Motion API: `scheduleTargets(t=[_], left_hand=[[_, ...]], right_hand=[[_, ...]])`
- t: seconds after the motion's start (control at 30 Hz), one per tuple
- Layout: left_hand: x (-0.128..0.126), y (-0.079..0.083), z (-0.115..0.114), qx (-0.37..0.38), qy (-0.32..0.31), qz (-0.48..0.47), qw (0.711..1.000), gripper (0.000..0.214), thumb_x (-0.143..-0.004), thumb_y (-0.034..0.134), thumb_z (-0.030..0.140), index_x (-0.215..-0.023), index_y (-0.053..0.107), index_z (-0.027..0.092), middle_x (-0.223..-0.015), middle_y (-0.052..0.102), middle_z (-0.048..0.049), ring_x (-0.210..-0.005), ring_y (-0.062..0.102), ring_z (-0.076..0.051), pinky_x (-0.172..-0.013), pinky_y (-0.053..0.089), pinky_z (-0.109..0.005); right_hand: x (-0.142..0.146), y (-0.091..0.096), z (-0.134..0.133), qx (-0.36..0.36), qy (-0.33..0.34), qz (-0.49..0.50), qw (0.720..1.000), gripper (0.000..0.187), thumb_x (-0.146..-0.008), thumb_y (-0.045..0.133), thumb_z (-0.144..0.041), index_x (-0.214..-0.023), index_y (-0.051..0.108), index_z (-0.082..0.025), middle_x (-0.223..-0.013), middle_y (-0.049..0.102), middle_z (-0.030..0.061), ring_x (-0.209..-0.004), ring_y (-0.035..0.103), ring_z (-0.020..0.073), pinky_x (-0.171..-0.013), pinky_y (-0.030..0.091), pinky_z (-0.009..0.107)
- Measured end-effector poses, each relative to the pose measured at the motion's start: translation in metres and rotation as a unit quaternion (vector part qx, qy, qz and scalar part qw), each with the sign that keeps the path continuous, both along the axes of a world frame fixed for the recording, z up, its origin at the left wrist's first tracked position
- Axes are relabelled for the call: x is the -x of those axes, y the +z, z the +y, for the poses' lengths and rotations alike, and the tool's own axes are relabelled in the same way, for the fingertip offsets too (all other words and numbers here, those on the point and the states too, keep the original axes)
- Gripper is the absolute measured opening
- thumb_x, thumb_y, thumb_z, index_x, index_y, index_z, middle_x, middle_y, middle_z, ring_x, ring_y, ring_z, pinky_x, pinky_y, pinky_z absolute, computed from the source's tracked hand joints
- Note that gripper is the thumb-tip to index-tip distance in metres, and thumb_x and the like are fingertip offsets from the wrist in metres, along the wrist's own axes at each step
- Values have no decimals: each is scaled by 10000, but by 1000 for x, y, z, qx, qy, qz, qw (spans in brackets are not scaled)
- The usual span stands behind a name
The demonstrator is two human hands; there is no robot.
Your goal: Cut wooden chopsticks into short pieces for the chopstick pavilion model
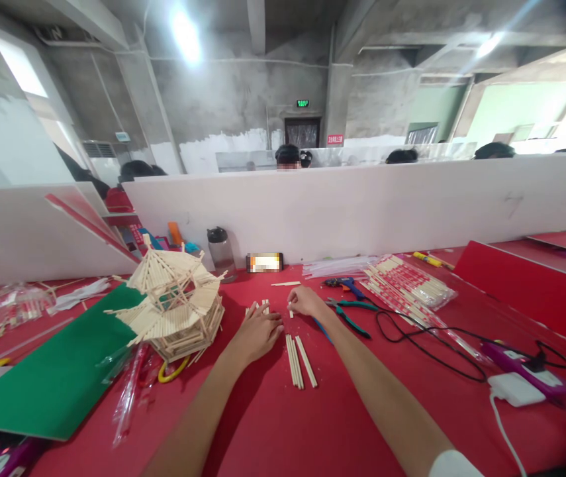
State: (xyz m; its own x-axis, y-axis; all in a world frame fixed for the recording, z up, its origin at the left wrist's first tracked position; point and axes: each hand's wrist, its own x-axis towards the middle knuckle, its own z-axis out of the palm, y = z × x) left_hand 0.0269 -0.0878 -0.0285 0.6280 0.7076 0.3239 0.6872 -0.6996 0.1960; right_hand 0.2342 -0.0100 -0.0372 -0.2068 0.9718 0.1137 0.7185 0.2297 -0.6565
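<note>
My left hand (pixel 259 330) lies flat on the red table (pixel 273 424), fingers stretched over a small row of short wooden sticks (pixel 261 307). My right hand (pixel 305 301) is closed in a pinch on one short wooden stick (pixel 290 309), just right of that row. A few long chopstick-like sticks (pixel 300 361) lie between my forearms. A wooden stick pavilion model (pixel 176 301) stands to the left of my left hand, partly on a green board (pixel 59 377).
Green-handled pliers (pixel 349 311), blue-handled cutters (pixel 345 285), packs of wrapped chopsticks (pixel 406 278), a black cable (pixel 426 344), a white charger (pixel 516 389) and a purple tool (pixel 525 364) lie to the right. A bottle (pixel 220 252) and a phone (pixel 265 262) stand by the white partition (pixel 362 205); people's heads show behind it.
</note>
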Motion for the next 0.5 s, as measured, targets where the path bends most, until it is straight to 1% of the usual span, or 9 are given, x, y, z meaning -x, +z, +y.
scheduleTargets(t=[0.17,0.3,0.4,0.5], left_hand=[[-9,-9,0,-43,29,9,999,324,-948,411,360,-1180,631,305,-1249,642,-51,-1349,388,-329,-1127,151,-618],[-16,-16,6,-66,72,37,994,367,-945,416,375,-1241,592,250,-1276,624,-96,-1353,377,-349,-1120,148,-625],[-16,-12,6,-64,75,64,993,392,-964,371,378,-1250,586,218,-1292,616,-93,-1371,350,-336,-1139,122,-600],[-13,-2,3,-46,67,88,993,385,-982,326,361,-1222,605,247,-1258,641,-48,-1381,340,-303,-1155,104,-572]], right_hand=[[1,3,-2,9,-9,-46,999,62,-642,764,-187,-657,717,-224,-627,710,37,-693,676,202,-627,454,246],[3,6,-5,21,-12,-92,995,49,-672,777,-224,-709,746,-218,-719,739,59,-732,686,204,-674,472,246],[3,10,-7,24,-14,-124,992,97,-686,778,-251,-772,764,-208,-828,755,72,-817,692,209,-722,472,238],[3,14,-9,31,-12,-145,989,112,-712,762,-262,-805,769,-200,-854,757,72,-842,694,202,-732,468,225]])
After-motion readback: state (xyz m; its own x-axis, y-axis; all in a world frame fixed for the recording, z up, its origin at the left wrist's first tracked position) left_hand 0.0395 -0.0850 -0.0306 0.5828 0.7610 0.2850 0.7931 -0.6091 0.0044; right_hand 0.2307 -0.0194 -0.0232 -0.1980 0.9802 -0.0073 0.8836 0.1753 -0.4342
